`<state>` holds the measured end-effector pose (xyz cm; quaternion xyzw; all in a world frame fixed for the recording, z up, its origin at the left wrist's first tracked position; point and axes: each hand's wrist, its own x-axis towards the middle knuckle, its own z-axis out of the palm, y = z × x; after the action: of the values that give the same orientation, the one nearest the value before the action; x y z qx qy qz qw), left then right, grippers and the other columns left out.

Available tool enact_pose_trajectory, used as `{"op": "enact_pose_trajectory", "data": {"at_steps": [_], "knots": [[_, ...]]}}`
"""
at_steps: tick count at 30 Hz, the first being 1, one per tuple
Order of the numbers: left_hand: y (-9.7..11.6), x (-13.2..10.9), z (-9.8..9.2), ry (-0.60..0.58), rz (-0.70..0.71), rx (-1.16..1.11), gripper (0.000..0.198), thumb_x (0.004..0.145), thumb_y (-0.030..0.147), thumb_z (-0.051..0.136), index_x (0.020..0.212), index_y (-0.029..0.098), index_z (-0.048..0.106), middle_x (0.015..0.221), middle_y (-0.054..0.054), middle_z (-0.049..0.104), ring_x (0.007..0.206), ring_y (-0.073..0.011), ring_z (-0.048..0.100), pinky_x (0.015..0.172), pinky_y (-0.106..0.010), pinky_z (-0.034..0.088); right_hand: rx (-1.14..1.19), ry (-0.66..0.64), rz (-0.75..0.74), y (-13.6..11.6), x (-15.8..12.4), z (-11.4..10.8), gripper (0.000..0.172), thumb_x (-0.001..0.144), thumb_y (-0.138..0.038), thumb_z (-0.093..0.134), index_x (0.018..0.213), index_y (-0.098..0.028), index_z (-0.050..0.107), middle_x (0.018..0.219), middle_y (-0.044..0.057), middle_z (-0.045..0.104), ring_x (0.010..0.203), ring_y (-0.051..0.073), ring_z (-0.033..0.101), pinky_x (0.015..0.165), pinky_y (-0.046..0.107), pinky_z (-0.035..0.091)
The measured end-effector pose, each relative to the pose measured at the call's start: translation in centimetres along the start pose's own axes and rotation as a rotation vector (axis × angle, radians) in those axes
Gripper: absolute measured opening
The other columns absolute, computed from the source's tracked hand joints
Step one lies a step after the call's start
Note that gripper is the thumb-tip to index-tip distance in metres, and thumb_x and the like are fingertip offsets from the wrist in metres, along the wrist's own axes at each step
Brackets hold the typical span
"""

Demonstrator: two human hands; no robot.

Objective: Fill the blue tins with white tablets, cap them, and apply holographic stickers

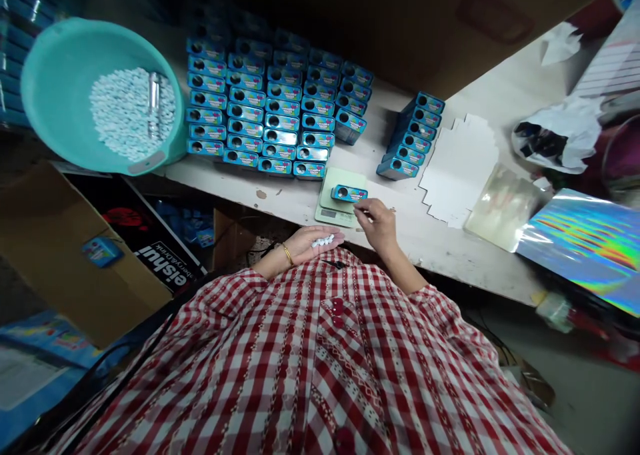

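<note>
Palm up at the table's front edge, my left hand point(306, 243) carries several small white candies point(323, 241); its fingers lie flat and point right. My right hand point(376, 223) is closed in a pinch just below a blue tin point(349, 194). Whatever the pinch holds, if anything, is too small to make out. The tin rests on a pale green scale point(327, 205), with a dark round opening at its left end. I cannot tell whether my fingertips touch the tin.
Rows of blue tins point(283, 122) stand behind the scale, with a shorter row point(413, 135) to the right. At the left, a turquoise tub point(45, 108) contains white candies and a metal cylinder point(154, 95). Cardboard point(460, 168) and shiny sheets point(585, 242) lie at the right.
</note>
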<state>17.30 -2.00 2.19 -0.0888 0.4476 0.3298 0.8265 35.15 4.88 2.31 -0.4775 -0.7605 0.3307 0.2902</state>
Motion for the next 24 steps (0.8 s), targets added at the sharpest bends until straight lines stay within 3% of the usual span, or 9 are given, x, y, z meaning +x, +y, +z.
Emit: {"op": "enact_pose_trajectory", "data": {"at_steps": [6,14,17,20,24], "knots": [[-0.1,-0.4,-0.9,0.049,0.024,-0.034,0.019,0.078,0.000,0.051,0.086,0.002,0.068,0.091,-0.019,0.070,0.088,-0.0204,0.068,0.095,-0.034,0.048,-0.037,-0.032,-0.091,0.5,3.8,1.5,0.010,0.085,-0.017,0.052,0.084,-0.020,0.062,0.086,0.005,0.064,0.083,0.016,0.060,0.077,0.030,0.049],[-0.3,-0.1,-1.9,0.065,0.050,-0.091,0.020,0.081,0.004,0.049,0.087,0.003,0.068,0.088,-0.017,0.070,0.086,-0.0195,0.068,0.094,-0.035,0.049,0.019,-0.087,-0.147,-0.7,2.1,1.8,0.014,0.088,-0.019,0.049,0.088,-0.021,0.062,0.087,0.005,0.064,0.088,0.017,0.060,0.080,0.031,0.049],[-0.4,0.0,-1.9,0.048,0.048,-0.092,0.020,0.082,0.004,0.049,0.087,0.004,0.068,0.087,-0.017,0.071,0.085,-0.0194,0.068,0.090,-0.033,0.051,0.004,-0.040,-0.120,-0.6,1.4,1.7,0.013,0.088,-0.020,0.049,0.088,-0.022,0.062,0.087,0.005,0.064,0.087,0.017,0.060,0.080,0.033,0.050],[-0.4,0.2,-1.7,0.039,0.047,-0.084,0.020,0.081,0.003,0.049,0.086,0.004,0.068,0.087,-0.016,0.071,0.085,-0.0193,0.068,0.087,-0.031,0.052,-0.020,0.015,-0.074,0.1,1.9,1.9,0.011,0.087,-0.021,0.051,0.086,-0.021,0.062,0.086,0.005,0.064,0.084,0.017,0.061,0.077,0.032,0.050],[-0.4,0.4,-1.6,0.036,0.035,-0.060,0.020,0.081,0.002,0.048,0.087,0.004,0.068,0.086,-0.016,0.071,0.084,-0.0183,0.069,0.087,-0.030,0.052,-0.049,-0.007,-0.093,1.1,3.3,2.2,0.012,0.086,-0.019,0.051,0.085,-0.021,0.063,0.087,0.005,0.065,0.084,0.016,0.061,0.078,0.030,0.051]]}}
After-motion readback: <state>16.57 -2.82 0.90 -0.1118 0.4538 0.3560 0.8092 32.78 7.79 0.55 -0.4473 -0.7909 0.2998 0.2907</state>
